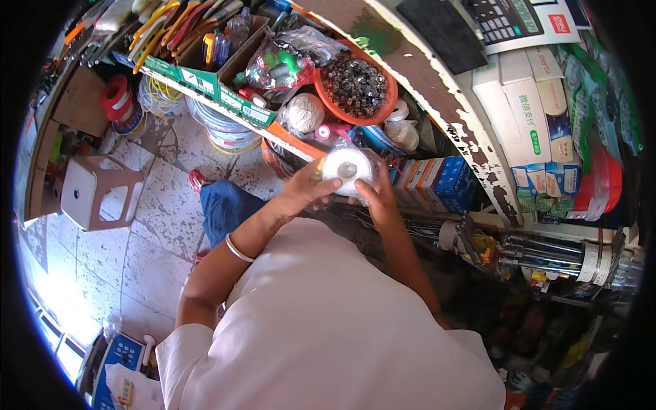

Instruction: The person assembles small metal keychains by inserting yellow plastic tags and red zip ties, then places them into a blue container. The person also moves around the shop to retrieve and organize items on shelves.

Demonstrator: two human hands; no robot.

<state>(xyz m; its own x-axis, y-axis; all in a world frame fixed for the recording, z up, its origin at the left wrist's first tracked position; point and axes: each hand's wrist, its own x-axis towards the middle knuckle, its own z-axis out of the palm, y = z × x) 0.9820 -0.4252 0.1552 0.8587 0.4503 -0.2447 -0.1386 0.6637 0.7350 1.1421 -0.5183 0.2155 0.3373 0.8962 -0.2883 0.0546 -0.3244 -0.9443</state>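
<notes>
White and round, a roll of tape (347,168) in a crinkly clear plastic wrap sits between both hands, held up in front of the crowded shelves. The left hand (304,188) curls around its left side, with fingers closed on the wrap. The right hand (378,191) cups it from the right and below, thumb up along the edge. The roll has a small hole in the middle and a smooth flat face. Just behind it is an orange plastic bowl (389,96) full of small shiny metal nuts, and beside that a ball of pale string (305,112). A thin silver bangle (238,249) rings the left wrist. Blue and orange little boxes (437,179) stand packed close on the right of the hands, so there is little room there. On the left, the worn stone floor (150,225) is open, with a white plastic stool (96,191) well apart. The far side of the roll is hidden by the fingers.
</notes>
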